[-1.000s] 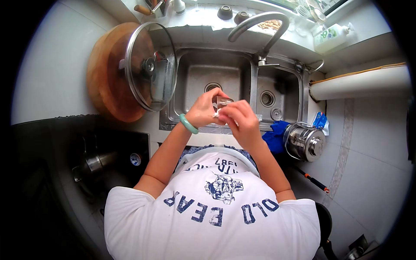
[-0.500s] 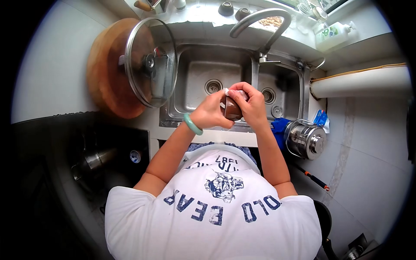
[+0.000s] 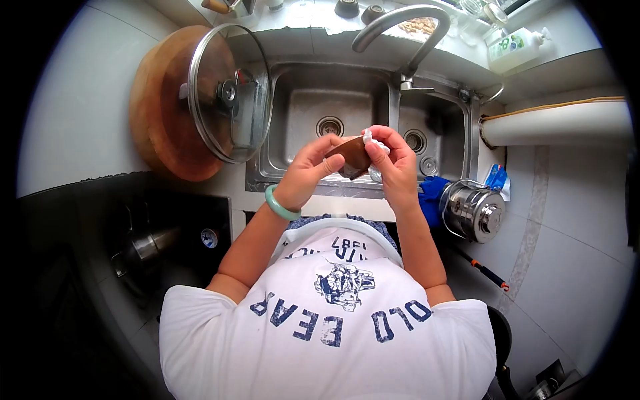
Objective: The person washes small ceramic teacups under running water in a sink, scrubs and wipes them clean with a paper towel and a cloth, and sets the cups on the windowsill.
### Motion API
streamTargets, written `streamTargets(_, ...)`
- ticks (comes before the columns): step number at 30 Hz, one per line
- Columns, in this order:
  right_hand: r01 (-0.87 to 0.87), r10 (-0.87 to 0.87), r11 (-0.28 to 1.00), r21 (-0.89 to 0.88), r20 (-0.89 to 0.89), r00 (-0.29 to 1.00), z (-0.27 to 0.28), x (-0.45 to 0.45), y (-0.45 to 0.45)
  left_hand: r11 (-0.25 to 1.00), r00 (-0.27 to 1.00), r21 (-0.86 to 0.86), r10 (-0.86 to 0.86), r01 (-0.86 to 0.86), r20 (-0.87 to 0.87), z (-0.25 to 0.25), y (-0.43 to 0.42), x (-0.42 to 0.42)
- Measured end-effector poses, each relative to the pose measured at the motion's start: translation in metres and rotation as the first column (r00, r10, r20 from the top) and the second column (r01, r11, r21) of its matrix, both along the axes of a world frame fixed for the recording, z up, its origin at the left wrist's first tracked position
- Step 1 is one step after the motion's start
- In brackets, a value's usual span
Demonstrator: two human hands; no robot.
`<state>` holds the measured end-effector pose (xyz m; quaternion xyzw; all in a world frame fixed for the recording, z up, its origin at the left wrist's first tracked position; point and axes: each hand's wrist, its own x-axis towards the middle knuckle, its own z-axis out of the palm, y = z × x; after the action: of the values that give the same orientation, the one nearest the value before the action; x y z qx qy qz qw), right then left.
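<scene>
Over the sink's front edge, my left hand (image 3: 305, 175), a green bangle on its wrist, grips the left side of a smooth brown piece (image 3: 355, 157) with a straight top edge. I cannot make out exactly what it is. My right hand (image 3: 398, 165) pinches crumpled whitish, partly clear plastic (image 3: 371, 139) at the brown piece's right side. Whether the plastic is attached to it is hidden by the fingers. Behind both hands lies a steel double sink (image 3: 300, 87) with a curved tap (image 3: 427, 40).
To the left, a glass lid (image 3: 200, 127) leans before a round wooden board (image 3: 150, 113). On the right are a steel lidded pot (image 3: 472, 212) and blue cloth (image 3: 433, 193). A pump bottle (image 3: 513, 50) and small cups (image 3: 347, 8) stand on the sill.
My left hand has moved slightly left and turned, its fingers now along the brown piece's side. The piece looks flatter and more angular, and more crumpled plastic shows at my right fingers.
</scene>
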<state>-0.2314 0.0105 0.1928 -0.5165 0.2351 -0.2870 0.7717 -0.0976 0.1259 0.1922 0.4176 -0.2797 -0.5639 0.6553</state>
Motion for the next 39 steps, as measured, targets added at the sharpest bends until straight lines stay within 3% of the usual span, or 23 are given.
streamTargets(6, 0.075, -0.073, 0.994, 0.078, -0.024, 0.997, 0.003, 0.001, 0.003, 0.991, 0.996, 0.111, 0.085, -0.08, -0.035, 0.009, 0.004, -0.013)
streamTargets(8, 0.065, -0.055, 0.991, 0.121, -0.09, 0.994, -0.009, -0.002, 0.0, 0.958, 0.968, 0.143, 0.25, -0.249, 0.011, 0.009, 0.0, -0.019)
streamTargets(15, 0.077, -0.077, 0.997, -0.002, -0.027, 0.997, -0.01, 0.007, 0.009, 0.966, 0.982, 0.175, 0.19, -0.191, 0.024, -0.007, 0.008, -0.019)
streamTargets(21, 0.092, -0.093, 0.992, 0.089, 0.004, 0.996, -0.022, -0.006, 0.0, 0.965, 0.975, 0.179, 0.21, -0.194, -0.073, -0.012, 0.011, -0.018)
streamTargets(23, 0.107, -0.151, 0.985, -0.137, -0.376, 0.914, -0.051, -0.027, -0.009, 0.965, 0.964, 0.161, 0.23, -0.208, -0.133, -0.012, 0.013, -0.015)
streamTargets(25, -0.017, -0.262, 0.891, -0.453, -0.546, 0.796, -0.071, -0.05, -0.012, 0.962, 0.954, 0.152, 0.251, -0.227, -0.166, -0.011, 0.014, -0.013)
streamTargets(27, -0.179, -0.359, 0.735, -0.654, -0.599, 0.715, -0.121, -0.084, -0.008, 0.956, 0.939, 0.146, 0.28, -0.254, -0.2, -0.013, 0.017, -0.009)
streamTargets(32, -0.319, -0.401, 0.689, -0.651, -0.708, 0.581, -0.2, -0.145, 0.012, 0.962, 0.954, 0.097, 0.266, -0.254, -0.141, -0.014, 0.017, -0.002)
streamTargets(35, -0.338, -0.382, 0.724, -0.602, -0.757, 0.53, -0.201, -0.15, 0.016, 0.958, 0.962, 0.12, 0.269, -0.262, -0.045, -0.018, 0.014, 0.0)
streamTargets(37, -0.361, -0.499, 0.671, -0.647, -0.755, 0.424, -0.169, -0.134, 0.018, 0.953, 0.961, 0.128, 0.276, -0.273, 0.0, -0.021, 0.013, 0.0)
streamTargets(38, -0.36, -0.499, 0.674, -0.645, -0.756, 0.423, -0.168, -0.13, 0.015, 0.949, 0.958, 0.131, 0.284, -0.288, 0.046, -0.023, 0.012, 0.0)
streamTargets(39, -0.325, -0.519, 0.626, -0.708, -0.69, 0.504, -0.169, -0.123, 0.009, 0.95, 0.959, 0.133, 0.28, -0.283, 0.046, -0.024, 0.011, 0.0)
